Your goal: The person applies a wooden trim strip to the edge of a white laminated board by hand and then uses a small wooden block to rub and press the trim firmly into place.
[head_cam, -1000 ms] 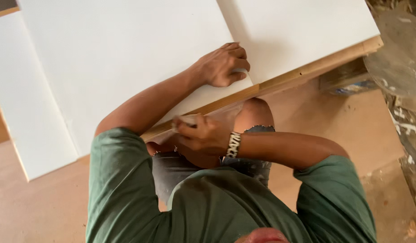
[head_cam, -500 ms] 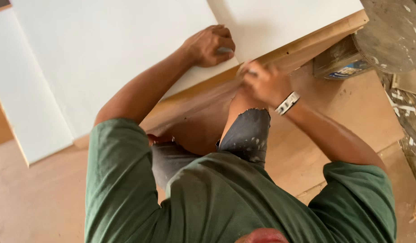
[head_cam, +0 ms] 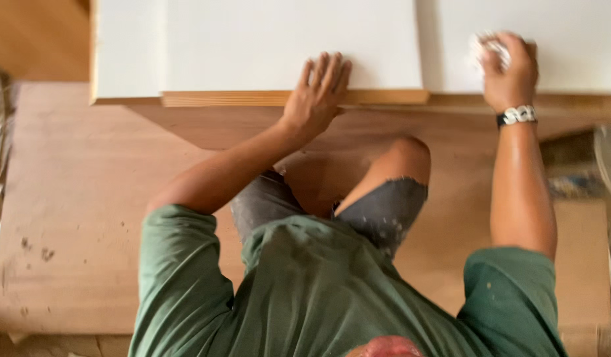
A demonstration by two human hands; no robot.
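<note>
Left hand (head_cam: 317, 96), fingers spread, lies flat on the white panel (head_cam: 285, 43)'s near wooden edge; right hand (head_cam: 510, 73) pinches a crumpled wad (head_cam: 489, 46) further right along it.

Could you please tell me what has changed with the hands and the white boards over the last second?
The right hand moved from the wooden edge near the knee up onto the white board, gripping a small white pad. The left hand stayed pressed flat on the nearer white panel.
</note>
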